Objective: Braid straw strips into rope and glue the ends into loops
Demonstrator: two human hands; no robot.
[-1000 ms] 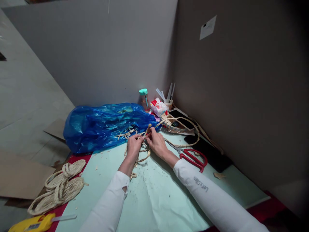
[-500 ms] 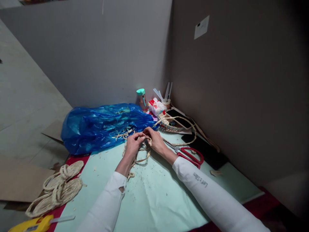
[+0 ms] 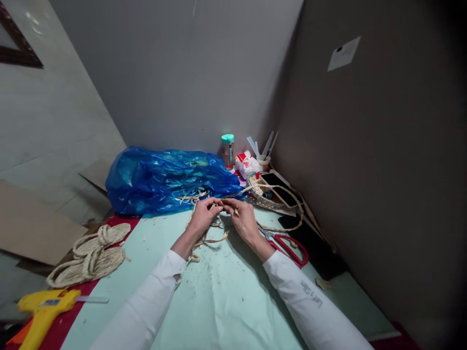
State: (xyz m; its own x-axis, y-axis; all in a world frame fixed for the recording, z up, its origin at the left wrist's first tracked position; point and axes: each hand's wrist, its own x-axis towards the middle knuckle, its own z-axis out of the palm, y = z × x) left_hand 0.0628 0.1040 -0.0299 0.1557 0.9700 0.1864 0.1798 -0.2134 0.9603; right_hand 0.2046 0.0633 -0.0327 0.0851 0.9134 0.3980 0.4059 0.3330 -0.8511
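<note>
My left hand (image 3: 203, 215) and my right hand (image 3: 243, 219) meet above the pale green table cover, fingertips almost touching. Both are closed in a pinch on a thin natural-fibre cord, mostly hidden by the fingers. A braided length of straw cord (image 3: 301, 214) loops out to the right. Loose straw strands (image 3: 218, 240) hang and lie beneath my left hand. More strands spill by the blue plastic bag (image 3: 164, 180) just beyond. Beside my right wrist lie red-handled scissors (image 3: 292, 249).
Coiled braided straw pieces (image 3: 98, 260) and a yellow glue gun (image 3: 49, 308) lie at the left edge. At the back stand a green-lidded bottle (image 3: 228, 151), a tissue pack (image 3: 248, 164) and a cup of glue sticks (image 3: 264, 159). Partition walls border the table.
The view has shifted, bringing more of the glue gun into sight. My right hand has turned, its fingers now stretching toward my left fingertips. Both hands keep their pinch.
</note>
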